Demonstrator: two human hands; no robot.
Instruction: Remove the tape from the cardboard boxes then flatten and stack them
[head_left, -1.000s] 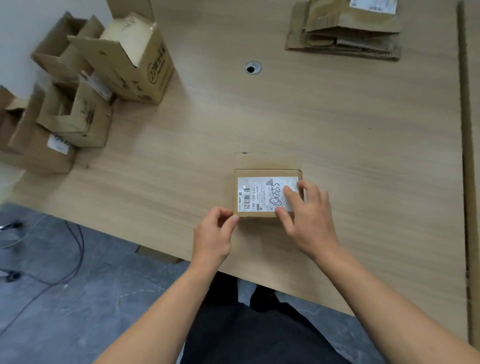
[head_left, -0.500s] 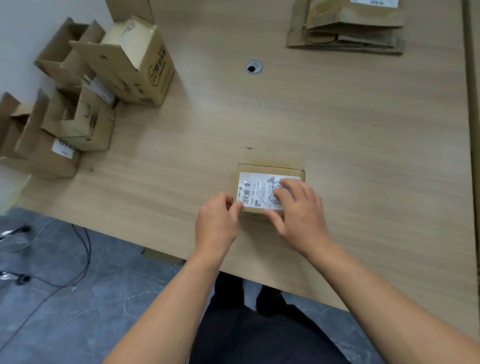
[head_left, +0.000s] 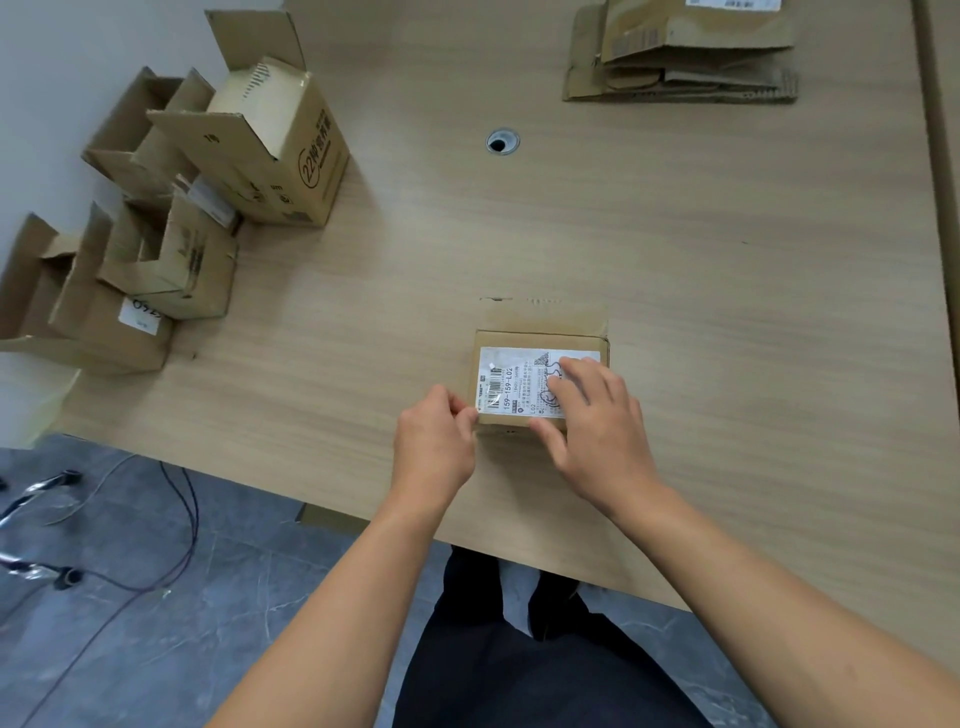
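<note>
Relative to the small box (head_left: 540, 338) near the table (head_left: 727, 312) front edge: open boxes (head_left: 208, 197) far left, flattened stack (head_left: 680, 57) behind right.

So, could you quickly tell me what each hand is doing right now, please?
Left hand: closed, pinching the small box at its near-left corner.
Right hand: open, fingers flat on the box's label.

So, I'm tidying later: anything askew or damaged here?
At the table's left, the open boxes lie in a loose heap, and the big box is on its side. The labelled box looks intact.
</note>
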